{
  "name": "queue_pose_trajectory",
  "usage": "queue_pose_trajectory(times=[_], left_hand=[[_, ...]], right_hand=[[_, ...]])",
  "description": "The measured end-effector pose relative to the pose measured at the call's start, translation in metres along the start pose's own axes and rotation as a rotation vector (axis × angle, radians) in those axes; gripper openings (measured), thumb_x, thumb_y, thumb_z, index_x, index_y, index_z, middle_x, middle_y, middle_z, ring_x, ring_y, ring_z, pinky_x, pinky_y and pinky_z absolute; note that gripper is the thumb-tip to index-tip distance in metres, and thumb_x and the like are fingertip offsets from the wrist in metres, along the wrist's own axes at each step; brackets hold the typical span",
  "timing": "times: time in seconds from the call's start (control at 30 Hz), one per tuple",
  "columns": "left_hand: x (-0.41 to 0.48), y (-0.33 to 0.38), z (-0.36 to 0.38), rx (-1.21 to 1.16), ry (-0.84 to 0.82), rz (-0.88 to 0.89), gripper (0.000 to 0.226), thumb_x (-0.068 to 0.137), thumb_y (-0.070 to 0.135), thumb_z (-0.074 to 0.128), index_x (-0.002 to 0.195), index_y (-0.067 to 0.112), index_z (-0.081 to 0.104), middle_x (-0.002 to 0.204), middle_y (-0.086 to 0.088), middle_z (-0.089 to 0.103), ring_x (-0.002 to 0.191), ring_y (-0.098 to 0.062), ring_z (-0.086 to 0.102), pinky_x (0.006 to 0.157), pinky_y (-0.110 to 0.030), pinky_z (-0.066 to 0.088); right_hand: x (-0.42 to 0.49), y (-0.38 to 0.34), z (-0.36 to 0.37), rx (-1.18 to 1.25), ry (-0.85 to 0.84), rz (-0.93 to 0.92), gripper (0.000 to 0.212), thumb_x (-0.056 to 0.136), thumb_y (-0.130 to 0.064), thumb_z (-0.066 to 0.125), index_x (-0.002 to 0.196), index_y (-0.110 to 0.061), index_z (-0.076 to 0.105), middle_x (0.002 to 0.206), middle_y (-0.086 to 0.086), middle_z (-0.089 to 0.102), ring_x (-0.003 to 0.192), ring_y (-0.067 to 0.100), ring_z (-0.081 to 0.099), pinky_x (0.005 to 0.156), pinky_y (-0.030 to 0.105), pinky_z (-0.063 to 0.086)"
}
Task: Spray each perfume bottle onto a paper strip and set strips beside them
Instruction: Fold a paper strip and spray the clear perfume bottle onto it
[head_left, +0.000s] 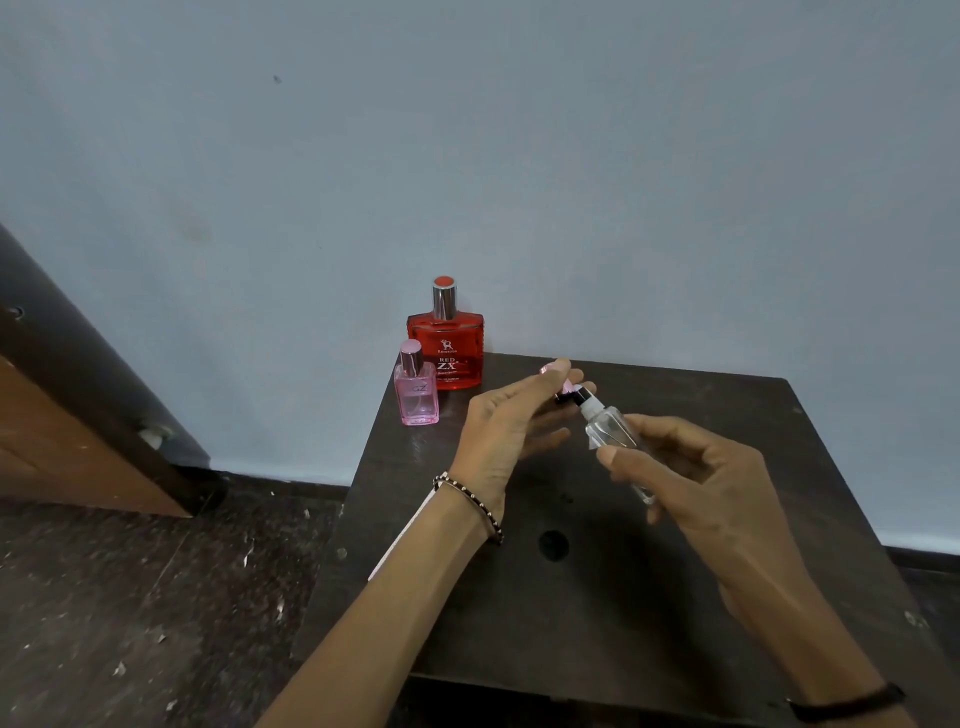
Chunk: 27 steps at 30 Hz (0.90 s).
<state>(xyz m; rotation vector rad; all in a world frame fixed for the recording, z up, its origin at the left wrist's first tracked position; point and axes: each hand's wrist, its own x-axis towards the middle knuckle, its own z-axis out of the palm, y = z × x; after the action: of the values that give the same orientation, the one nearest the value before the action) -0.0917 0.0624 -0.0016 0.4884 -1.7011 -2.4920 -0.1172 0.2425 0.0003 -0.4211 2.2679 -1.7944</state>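
Clear spray bottle, contents colourless, held tilted above dark table, gripped by right hand. Small pink cap pinched in left hand at nozzle. Red bottle and pink bottle stood upright, capped, at table's far left corner. Paper strip partly hidden under left wrist.

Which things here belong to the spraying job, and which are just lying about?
Job: clear spray bottle in the right hand; small pink item in the left hand; pink bottle; red bottle; white strip under the left wrist.

Not part: dark table, wooden door.
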Motion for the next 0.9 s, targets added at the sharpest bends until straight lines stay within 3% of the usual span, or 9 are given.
queue_pose_trajectory(times=[0.13,0.3,0.43,0.53,0.63,0.73,0.9], left_hand=[[0.0008,-0.0002,-0.0021,-0.013,-0.015,-0.006,0.026,0.087,0.044,0.065,0.097,0.025,0.079,0.106,0.001,0.078,0.102,-0.015,0.073,0.09,-0.036,0.055],[0.0004,0.0009,-0.001,-0.016,-0.005,0.009,0.03,0.086,0.045,0.065,0.099,0.022,0.079,0.106,-0.001,0.078,0.103,-0.016,0.072,0.093,-0.037,0.055],[-0.0019,-0.0005,0.0038,0.011,-0.019,-0.002,0.03,0.091,0.041,0.062,0.105,0.019,0.076,0.105,0.001,0.078,0.098,-0.011,0.074,0.077,-0.022,0.057],[-0.0017,-0.0015,0.0054,-0.015,-0.016,-0.003,0.027,0.087,0.04,0.065,0.098,0.019,0.077,0.103,-0.002,0.079,0.096,-0.012,0.074,0.073,-0.02,0.059],[-0.0007,-0.0044,0.0057,-0.02,-0.047,-0.014,0.037,0.075,0.048,0.07,0.096,0.019,0.079,0.104,-0.004,0.078,0.099,-0.017,0.074,0.086,-0.031,0.058],[0.0014,-0.0069,0.0063,-0.023,-0.054,-0.041,0.042,0.076,0.048,0.071,0.102,0.016,0.078,0.105,-0.006,0.078,0.099,-0.02,0.074,0.093,-0.038,0.055],[0.0044,-0.0054,0.0071,-0.051,-0.079,-0.037,0.041,0.066,0.052,0.074,0.091,0.02,0.081,0.1,-0.005,0.079,0.094,-0.017,0.075,0.074,-0.023,0.06]], right_hand=[[0.0006,0.0002,0.0008,0.037,-0.023,0.02,0.052,0.056,-0.05,0.079,0.104,-0.032,0.075,0.092,-0.008,0.078,0.076,0.01,0.074,0.048,0.019,0.052],[0.0017,-0.002,0.002,0.121,-0.054,0.073,0.045,0.063,-0.037,0.081,0.105,-0.024,0.071,0.094,-0.011,0.077,0.075,0.017,0.076,0.045,0.018,0.052],[0.0027,-0.0037,0.0038,0.202,-0.05,0.106,0.051,0.064,-0.034,0.081,0.109,-0.014,0.063,0.092,-0.005,0.079,0.076,0.022,0.077,0.047,0.022,0.056],[0.0027,-0.0041,0.0054,0.297,-0.079,0.161,0.061,0.061,-0.031,0.083,0.114,-0.011,0.059,0.093,-0.003,0.079,0.081,0.026,0.077,0.049,0.022,0.057],[0.001,-0.0044,0.0066,0.307,-0.11,0.168,0.072,0.053,-0.032,0.086,0.115,-0.012,0.058,0.097,0.002,0.079,0.085,0.024,0.076,0.053,0.02,0.056],[-0.0003,-0.004,0.0084,0.35,-0.13,0.184,0.067,0.058,-0.033,0.083,0.117,-0.009,0.06,0.1,0.005,0.078,0.087,0.022,0.076,0.055,0.019,0.056],[-0.0002,-0.0037,0.0079,0.457,-0.129,0.232,0.053,0.07,-0.034,0.074,0.117,-0.01,0.062,0.106,0.012,0.076,0.087,0.027,0.075,0.057,0.023,0.057]])
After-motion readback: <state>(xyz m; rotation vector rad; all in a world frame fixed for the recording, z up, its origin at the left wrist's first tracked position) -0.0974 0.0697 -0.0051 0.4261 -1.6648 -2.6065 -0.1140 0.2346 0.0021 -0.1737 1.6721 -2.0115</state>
